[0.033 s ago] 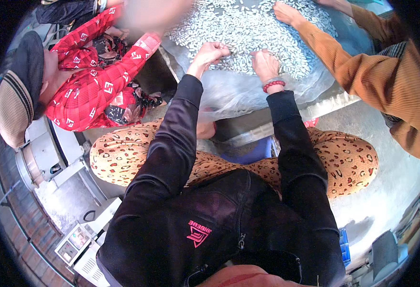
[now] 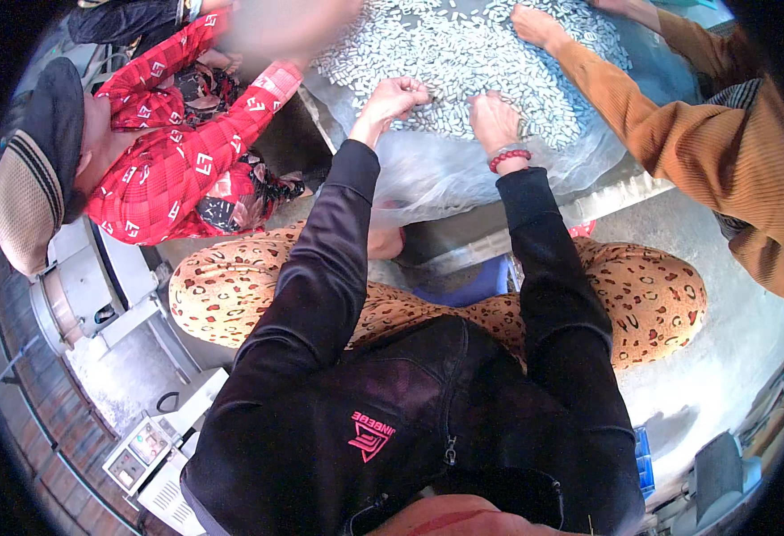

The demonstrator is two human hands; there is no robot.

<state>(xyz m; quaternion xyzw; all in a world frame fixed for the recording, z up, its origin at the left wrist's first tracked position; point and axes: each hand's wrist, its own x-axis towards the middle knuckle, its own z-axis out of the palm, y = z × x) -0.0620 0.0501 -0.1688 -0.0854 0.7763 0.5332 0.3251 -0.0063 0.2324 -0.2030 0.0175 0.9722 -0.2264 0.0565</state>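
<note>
Small pale capsule-shaped pieces [image 2: 463,67] lie in a broad layer on a clear plastic sheet [image 2: 445,170] over a work table. At the near edge of the layer, my left hand [image 2: 395,98] has its thumb and fingertips pinched together just above the pieces. Whatever is between those fingertips is too small to make out. A short way to its right, my right hand [image 2: 494,121] rests on the pieces, back upward and fingers curled under. Its fingertips are mostly hidden, so anything in them cannot be made out. A red bead bracelet [image 2: 509,159] circles my right wrist.
On the left sits a person in a red patterned top [image 2: 173,170], arm over the sheet. A co-worker's ochre sleeve [image 2: 651,121] reaches in from the right, with a closed hand [image 2: 539,27] on the pieces. Grey-white machinery [image 2: 146,447] stands at lower left, a blue crate [image 2: 645,460] at lower right.
</note>
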